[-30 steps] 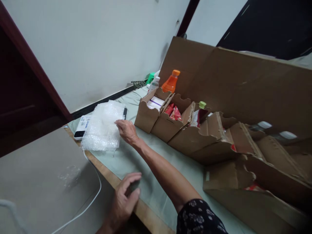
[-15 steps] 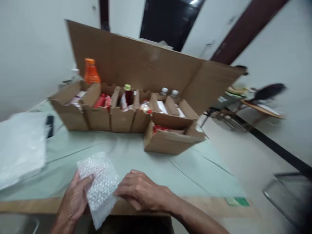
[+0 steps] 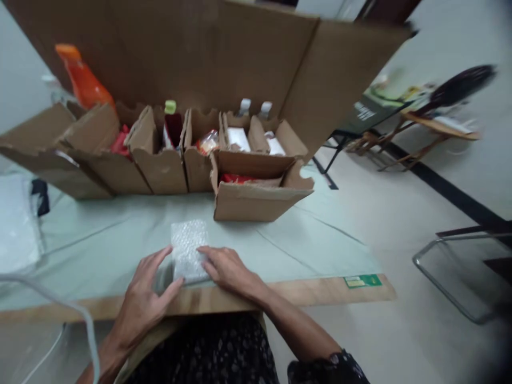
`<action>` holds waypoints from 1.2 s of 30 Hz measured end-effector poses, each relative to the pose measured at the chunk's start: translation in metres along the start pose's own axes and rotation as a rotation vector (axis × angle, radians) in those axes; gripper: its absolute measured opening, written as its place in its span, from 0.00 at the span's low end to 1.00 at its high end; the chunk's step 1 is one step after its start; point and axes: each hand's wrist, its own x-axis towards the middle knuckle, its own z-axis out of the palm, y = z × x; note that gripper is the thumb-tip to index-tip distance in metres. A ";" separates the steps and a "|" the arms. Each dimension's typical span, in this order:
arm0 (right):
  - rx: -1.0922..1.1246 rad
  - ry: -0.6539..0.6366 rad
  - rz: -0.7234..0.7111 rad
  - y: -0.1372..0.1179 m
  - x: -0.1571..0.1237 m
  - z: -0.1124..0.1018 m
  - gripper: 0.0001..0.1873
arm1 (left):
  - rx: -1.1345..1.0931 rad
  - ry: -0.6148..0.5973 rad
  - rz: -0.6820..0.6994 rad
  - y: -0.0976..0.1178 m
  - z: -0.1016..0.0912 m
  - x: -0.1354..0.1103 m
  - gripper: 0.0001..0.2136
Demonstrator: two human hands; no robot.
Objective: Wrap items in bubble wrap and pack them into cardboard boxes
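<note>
A small piece of bubble wrap (image 3: 189,246) lies flat on the pale green table cover (image 3: 120,234) near the front edge. My left hand (image 3: 147,290) rests at its left side, fingers spread, thumb touching the wrap's lower corner. My right hand (image 3: 226,266) lies on its right edge with the fingers flat on the wrap. Neither hand grips it.
A row of open cardboard boxes (image 3: 160,160) with bottles and packets stands behind, one box (image 3: 256,200) set forward. A tall cardboard sheet (image 3: 208,58) backs them. An orange bottle (image 3: 82,80) stands at left, a bubble wrap stack (image 3: 16,224) and a white cable (image 3: 80,314) at far left.
My right hand took a bubble wrap piece from the stack, both hands held it, and now it lies flat on the table under my fingers. The view has swung right and down.
</note>
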 end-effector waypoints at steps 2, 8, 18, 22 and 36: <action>0.020 0.010 0.004 0.000 0.000 0.003 0.25 | 0.103 0.015 0.162 0.012 0.003 -0.001 0.21; -0.010 0.051 0.004 0.001 0.001 0.011 0.23 | 0.270 0.003 0.339 0.024 0.013 -0.003 0.13; -0.176 0.366 -0.203 0.009 -0.013 0.009 0.18 | 0.308 -0.097 0.270 0.012 0.022 -0.009 0.10; -0.233 0.167 -0.383 0.004 -0.019 0.000 0.17 | 0.243 -0.057 0.264 0.014 0.019 -0.005 0.07; -0.259 0.182 -0.214 -0.006 -0.021 -0.003 0.21 | 0.172 -0.078 0.058 -0.003 0.027 0.026 0.10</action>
